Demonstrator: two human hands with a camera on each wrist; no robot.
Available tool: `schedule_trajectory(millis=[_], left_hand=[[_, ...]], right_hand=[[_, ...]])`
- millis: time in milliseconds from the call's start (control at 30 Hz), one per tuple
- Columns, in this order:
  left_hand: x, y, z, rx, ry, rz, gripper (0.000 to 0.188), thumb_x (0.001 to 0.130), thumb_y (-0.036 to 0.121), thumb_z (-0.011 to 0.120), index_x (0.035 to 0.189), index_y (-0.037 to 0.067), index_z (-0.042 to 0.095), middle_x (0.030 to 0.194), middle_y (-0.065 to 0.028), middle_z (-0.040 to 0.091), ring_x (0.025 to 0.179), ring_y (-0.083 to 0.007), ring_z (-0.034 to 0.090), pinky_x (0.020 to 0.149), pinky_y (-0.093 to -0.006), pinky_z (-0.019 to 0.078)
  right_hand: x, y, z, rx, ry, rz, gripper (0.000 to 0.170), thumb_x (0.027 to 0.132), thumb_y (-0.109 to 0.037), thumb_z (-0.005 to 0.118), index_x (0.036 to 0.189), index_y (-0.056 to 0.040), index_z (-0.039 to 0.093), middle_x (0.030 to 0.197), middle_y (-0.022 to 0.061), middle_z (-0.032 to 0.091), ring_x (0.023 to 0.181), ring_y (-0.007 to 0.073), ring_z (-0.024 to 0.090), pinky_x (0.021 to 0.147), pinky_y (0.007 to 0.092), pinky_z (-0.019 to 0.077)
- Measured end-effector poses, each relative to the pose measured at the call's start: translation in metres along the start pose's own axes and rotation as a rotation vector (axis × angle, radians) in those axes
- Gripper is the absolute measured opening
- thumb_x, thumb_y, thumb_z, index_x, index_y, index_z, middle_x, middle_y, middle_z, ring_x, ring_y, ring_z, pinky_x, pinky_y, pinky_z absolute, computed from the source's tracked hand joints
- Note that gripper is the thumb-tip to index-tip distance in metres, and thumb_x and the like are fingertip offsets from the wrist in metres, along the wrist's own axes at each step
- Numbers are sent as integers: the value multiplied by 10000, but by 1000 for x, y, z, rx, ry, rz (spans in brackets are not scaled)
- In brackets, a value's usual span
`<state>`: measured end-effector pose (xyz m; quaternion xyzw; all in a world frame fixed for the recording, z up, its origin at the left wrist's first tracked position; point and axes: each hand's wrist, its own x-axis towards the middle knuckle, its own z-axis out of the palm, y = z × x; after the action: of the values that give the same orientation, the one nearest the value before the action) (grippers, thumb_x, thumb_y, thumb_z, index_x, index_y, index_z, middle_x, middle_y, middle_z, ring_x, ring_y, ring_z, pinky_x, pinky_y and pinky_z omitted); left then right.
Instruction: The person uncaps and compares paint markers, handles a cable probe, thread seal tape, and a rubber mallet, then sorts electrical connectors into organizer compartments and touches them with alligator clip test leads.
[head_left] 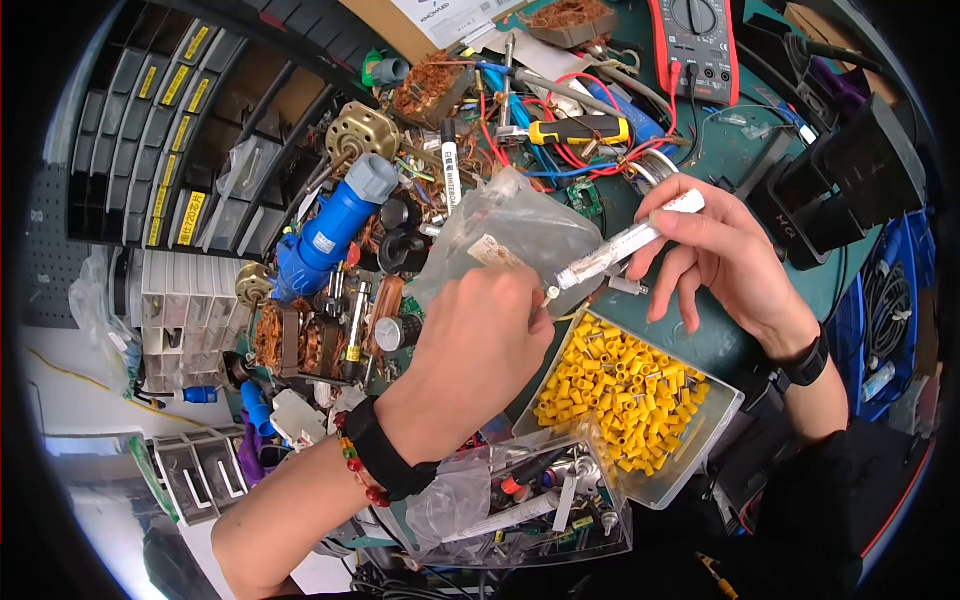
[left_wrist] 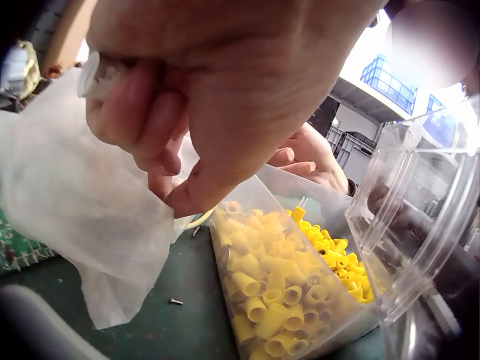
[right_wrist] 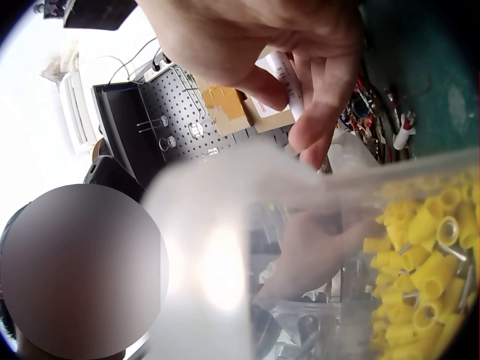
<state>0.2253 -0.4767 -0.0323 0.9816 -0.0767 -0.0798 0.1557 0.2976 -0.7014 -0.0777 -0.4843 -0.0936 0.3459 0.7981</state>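
Note:
In the head view my right hand (head_left: 715,250) pinches a white marker (head_left: 625,245) between thumb and fingers. The marker has printed lettering and brownish stains, and its narrow tip points down-left at my left hand (head_left: 475,330). The curled fingers of that left hand hold a white, stained cap-like piece (left_wrist: 90,77), whose flanged end pokes out beside them in the left wrist view. A cloudy plastic bag (head_left: 540,225) lies behind the left hand; the left fingertips overlap it in the left wrist view. What the left palm encloses is hidden.
A clear box of yellow sleeve-like terminals (head_left: 620,395) sits just below the hands. Nearer is a clear bin of mixed parts (head_left: 540,490). Around them are a whiteboard marker (head_left: 450,165), a blue connector (head_left: 340,225), a yellow-black screwdriver (head_left: 580,131), a multimeter (head_left: 697,50) and loose wires.

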Motion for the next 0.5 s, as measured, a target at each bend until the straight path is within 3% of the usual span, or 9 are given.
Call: schedule_trajectory(millis=[500], left_hand=[[-10,14,-25,27,43,13,109,745,58,688,823,15,626,631,-104,553,575,-263,585,546,-364,461]], right_hand=[[-1,1,4,-124,33,-87,208,966,-173,518,1051,15,487,817,178,677,560,232,688,346,244,482]])
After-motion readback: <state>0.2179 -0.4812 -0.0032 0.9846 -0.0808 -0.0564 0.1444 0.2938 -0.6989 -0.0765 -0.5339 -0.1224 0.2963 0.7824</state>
